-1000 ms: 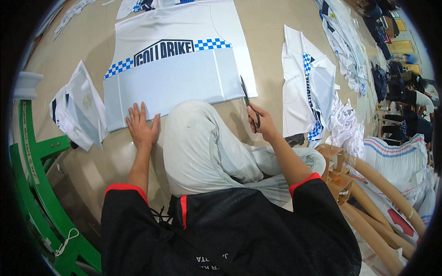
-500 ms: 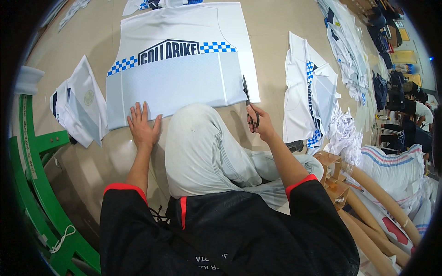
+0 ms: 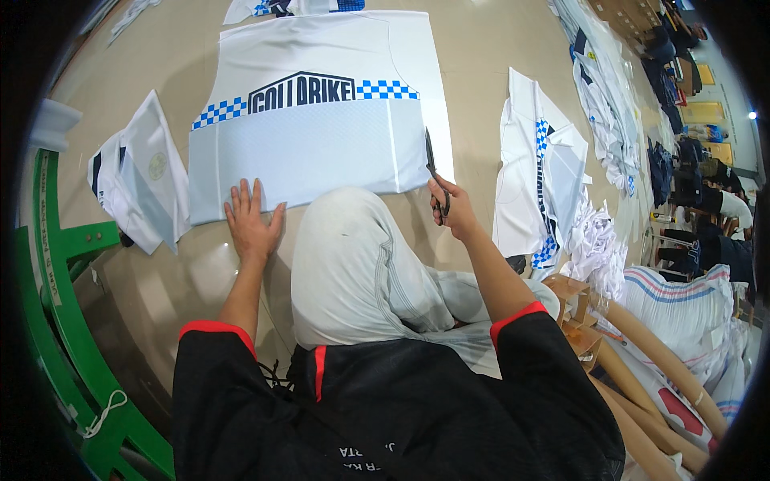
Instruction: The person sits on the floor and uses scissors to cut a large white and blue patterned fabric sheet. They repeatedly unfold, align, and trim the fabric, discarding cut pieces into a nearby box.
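Note:
My left hand [image 3: 253, 224] rests with fingers spread on the lower edge of a folded light grey-blue fabric panel [image 3: 305, 156]. The panel lies over a white garment piece [image 3: 305, 48] with lettering and blue checks. My right hand [image 3: 449, 204] holds black scissors [image 3: 431, 156]; their blades lie along the panel's right edge, over white fabric. Whether they are cutting is hard to tell. My bent knee [image 3: 345, 240] is between my hands. A loose white piece [image 3: 140, 176] lies to the left, another checked one [image 3: 517, 176] to the right.
A green metal frame [image 3: 64, 321] stands at left. On the right are white scraps [image 3: 597, 248], cardboard boxes [image 3: 573, 309], long brown tubes [image 3: 662, 361], a striped white sack [image 3: 674, 297] and more cloth pieces [image 3: 601, 112]. People [image 3: 722, 200] are at work at the far right.
The scissors and my right hand have moved slightly farther up along the panel's right edge. My left hand stays on the lower edge. The view has shifted slightly.

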{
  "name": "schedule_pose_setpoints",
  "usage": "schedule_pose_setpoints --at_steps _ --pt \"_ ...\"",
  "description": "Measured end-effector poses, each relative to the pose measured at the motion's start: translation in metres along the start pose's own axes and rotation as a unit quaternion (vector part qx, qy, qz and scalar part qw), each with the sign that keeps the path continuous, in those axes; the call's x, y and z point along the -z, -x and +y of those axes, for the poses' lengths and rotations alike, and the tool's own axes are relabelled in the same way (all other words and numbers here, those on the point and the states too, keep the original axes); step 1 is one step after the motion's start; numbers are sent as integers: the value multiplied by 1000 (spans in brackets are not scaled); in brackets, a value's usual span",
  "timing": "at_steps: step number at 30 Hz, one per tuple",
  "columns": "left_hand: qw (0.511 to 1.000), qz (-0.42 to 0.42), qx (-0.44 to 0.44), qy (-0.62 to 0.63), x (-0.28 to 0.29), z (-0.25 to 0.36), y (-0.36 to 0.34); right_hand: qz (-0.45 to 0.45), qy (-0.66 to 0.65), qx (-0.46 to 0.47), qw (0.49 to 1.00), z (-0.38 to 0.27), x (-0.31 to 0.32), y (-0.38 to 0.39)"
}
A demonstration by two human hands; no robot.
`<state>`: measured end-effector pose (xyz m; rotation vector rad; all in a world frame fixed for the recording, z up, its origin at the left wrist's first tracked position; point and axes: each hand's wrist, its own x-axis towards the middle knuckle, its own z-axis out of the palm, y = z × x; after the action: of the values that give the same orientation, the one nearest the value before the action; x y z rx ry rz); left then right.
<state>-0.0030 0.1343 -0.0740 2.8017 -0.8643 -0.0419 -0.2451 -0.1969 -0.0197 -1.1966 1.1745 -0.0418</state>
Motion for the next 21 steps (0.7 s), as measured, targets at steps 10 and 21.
schedule_pose_setpoints --at_steps 10,21 --pt "1000 -24 14 -11 1 2 -1 4 33 9 999 -29 -3 -22" --pt "1000 -18 9 -8 1 1 0 16 22 -16 1000 -52 -12 -32"
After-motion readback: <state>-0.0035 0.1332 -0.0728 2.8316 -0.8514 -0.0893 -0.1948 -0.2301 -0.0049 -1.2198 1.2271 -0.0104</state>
